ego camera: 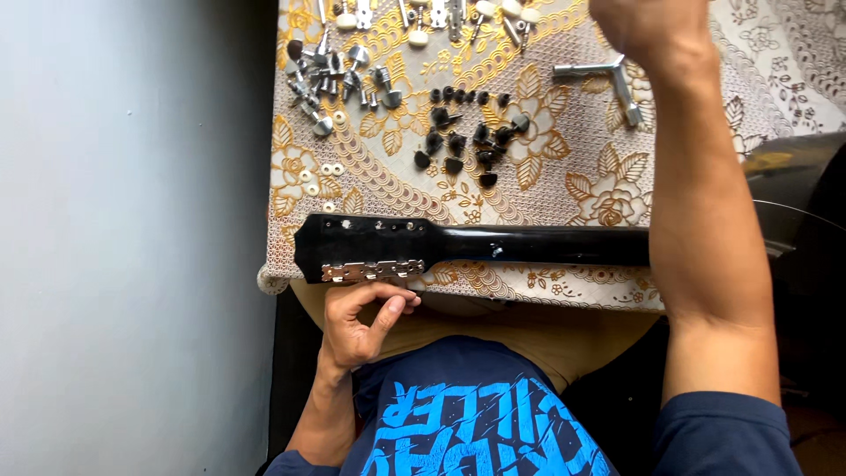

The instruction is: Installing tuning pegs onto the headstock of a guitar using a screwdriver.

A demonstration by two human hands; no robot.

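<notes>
1. Black guitar neck (pixel 529 244) lies across my desk (pixel 564 176), headstock at nine o'clock.
2. My right hand (pixel 648 26), twelve o'clock, is cut off; I cannot tell its grip.
3. My left hand (pixel 357 322), fingers loosely curled and empty, touches the metal tuner plate (pixel 372 271).

Your left hand (pixel 361 322) sits just below the black guitar headstock (pixel 366 245), fingers curled, fingertips close under the metal tuner plate (pixel 372 271) on its near edge. Your right hand (pixel 648 26) reaches far across the patterned tablecloth (pixel 564 176), closed into a loose fist near the metal T-shaped wrench (pixel 608 75). The guitar neck (pixel 546 244) runs rightward under that forearm. Black knobs (pixel 463 132) and silver tuner parts (pixel 330 79) lie scattered beyond it.
</notes>
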